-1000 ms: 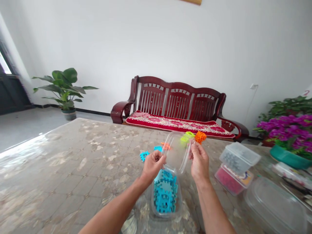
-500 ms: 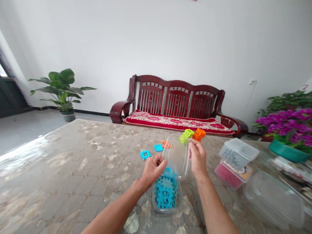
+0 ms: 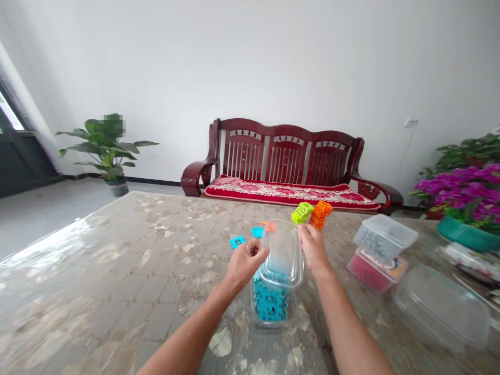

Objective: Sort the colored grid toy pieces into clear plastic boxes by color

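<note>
Between my hands is a clear plastic lid (image 3: 282,260), tilted above a clear container (image 3: 269,324) that holds blue interlocking pieces (image 3: 270,302). My left hand (image 3: 247,262) pinches the lid's left edge. On its upper right edge, my right hand (image 3: 313,246) has fingers closed. Beyond the left hand lie two loose blue pieces, one of them a square frame (image 3: 237,241). An orange piece (image 3: 269,226) shows partly through the lid. Past my right hand sit a lime green knobbly block (image 3: 302,212) and an orange knobbly block (image 3: 322,214).
On the right, a translucent box of grey pieces (image 3: 385,237) is stacked on a box of red pieces (image 3: 369,271). Another large clear lid (image 3: 441,307) lies nearer. Purple flowers fill a teal pot (image 3: 466,233). A wooden bench (image 3: 287,156) stands behind the table (image 3: 117,281).
The lid has come down slightly over the container and tilts flatter. Both hands keep hold of its edges. The whole view has shifted a little.
</note>
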The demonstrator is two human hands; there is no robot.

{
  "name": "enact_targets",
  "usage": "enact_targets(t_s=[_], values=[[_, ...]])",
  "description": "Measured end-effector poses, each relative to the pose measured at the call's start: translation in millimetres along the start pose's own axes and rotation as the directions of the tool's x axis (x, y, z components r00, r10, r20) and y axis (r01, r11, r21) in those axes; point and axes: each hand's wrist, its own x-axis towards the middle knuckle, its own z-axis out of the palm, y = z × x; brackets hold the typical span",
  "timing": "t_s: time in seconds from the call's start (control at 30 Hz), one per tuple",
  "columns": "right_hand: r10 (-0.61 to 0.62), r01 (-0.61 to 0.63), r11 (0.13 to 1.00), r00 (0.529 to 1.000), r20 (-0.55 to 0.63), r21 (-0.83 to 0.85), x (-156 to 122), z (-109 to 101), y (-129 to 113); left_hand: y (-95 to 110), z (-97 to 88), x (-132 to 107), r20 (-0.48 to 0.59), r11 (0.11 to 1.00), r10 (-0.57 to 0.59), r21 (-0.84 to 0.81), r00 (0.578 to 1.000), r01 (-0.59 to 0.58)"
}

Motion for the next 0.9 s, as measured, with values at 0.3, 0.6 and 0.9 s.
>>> enact_targets(t_s=[0.3,0.6,0.9], values=[[0.021,0.013,0.975,0.989,0.149,-0.221,-18,8,24,-31,-3.3,-9,-0.096,0.998,-0.065,0.019,0.993,0.067],[0.071,0.025,0.845,0.985,0.160,-0.534,-42,13,30,-42,15.2,-15,-0.093,0.946,-0.232,-0.251,0.968,0.203],[0.028,0.139,0.858,0.949,0.315,-0.495,-34,17,39,-39,13.7,-10,-0.125,0.970,-0.218,-0.134,0.968,0.201]])
